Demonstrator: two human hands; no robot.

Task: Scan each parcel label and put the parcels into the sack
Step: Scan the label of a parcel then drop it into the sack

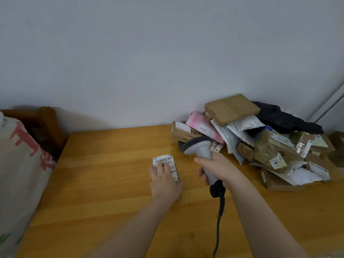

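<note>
Hands at work, two of them: your left hand (pixel 164 183) lies flat, fingers straight, on the near end of one small parcel (pixel 167 162) lying label-up mid-table. Your right hand (pixel 217 169) grips one grey scanner (pixel 200 148) by its handle, just right of that parcel, one black cable (pixel 220 220) trailing near. One heap of parcels (pixel 260 142), too jumbled to count, sits far right on the wooden table (pixel 102 192). One white sack (pixel 22 174) stands left.
</note>
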